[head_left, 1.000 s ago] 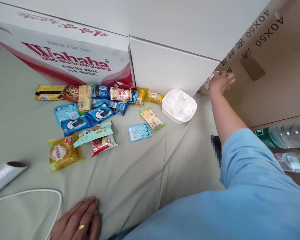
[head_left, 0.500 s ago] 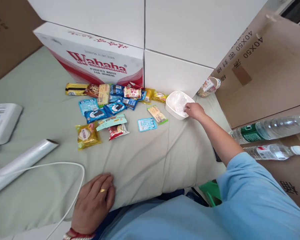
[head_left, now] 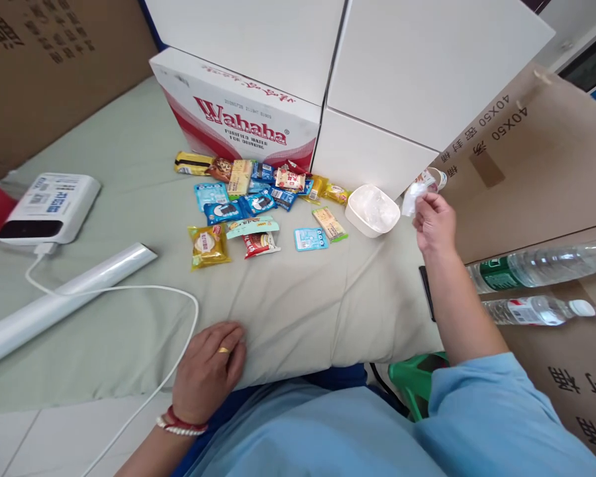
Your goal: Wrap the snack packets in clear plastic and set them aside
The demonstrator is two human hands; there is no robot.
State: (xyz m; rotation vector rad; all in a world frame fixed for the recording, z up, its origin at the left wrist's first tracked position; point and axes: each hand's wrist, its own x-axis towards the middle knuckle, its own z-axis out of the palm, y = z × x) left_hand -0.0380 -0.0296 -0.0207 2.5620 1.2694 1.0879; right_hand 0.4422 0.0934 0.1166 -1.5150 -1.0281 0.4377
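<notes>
Right hand (head_left: pixel 433 224) raised beside white bowl (head_left: pixel 372 211), fingers pinched shut on small crumpled clear wrapper (head_left: pixel 411 198). Wrapper looks very light, soft, slippery; pinch at bunched edge holds best. Left hand (head_left: pixel 206 371) flat on bed sheet (head_left: pixel 298 311), fingers spread, holding nothing.

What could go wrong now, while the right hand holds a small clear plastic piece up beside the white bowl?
1. The right hand pinches the thin plastic piece only at its edge, so it may slip and fall beside the white bowl.
2. The paper cup lies tipped just behind that hand; a bump could roll it.
3. The white cable loops close to the left hand and could be snagged.
</notes>
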